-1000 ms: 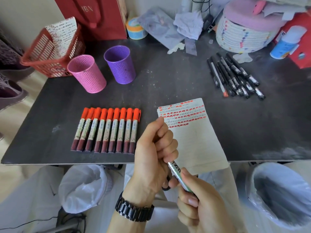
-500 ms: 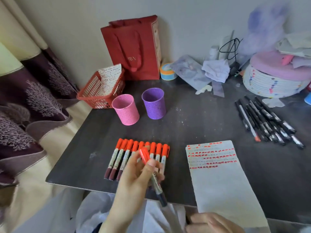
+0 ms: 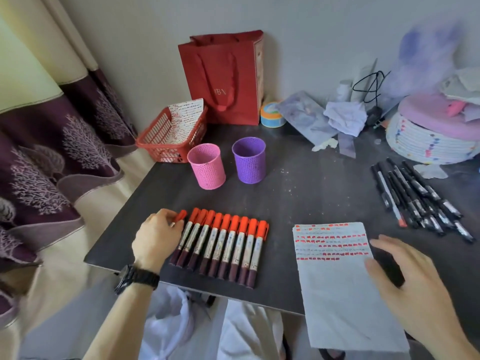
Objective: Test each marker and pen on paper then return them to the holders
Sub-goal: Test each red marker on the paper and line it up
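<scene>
The left hand (image 3: 158, 235) pinches an orange-capped marker (image 3: 180, 217) at the left end of the row of orange-capped markers (image 3: 223, 245) lying near the desk's (image 3: 311, 193) front edge. The right hand (image 3: 415, 279), fingers spread and holding nothing, hovers over the right edge of the test paper (image 3: 340, 289), which overhangs the front edge. Pink holder (image 3: 207, 166) and purple holder (image 3: 250, 160) stand behind the row; black pens (image 3: 418, 196) lie toward the desk's right edge.
</scene>
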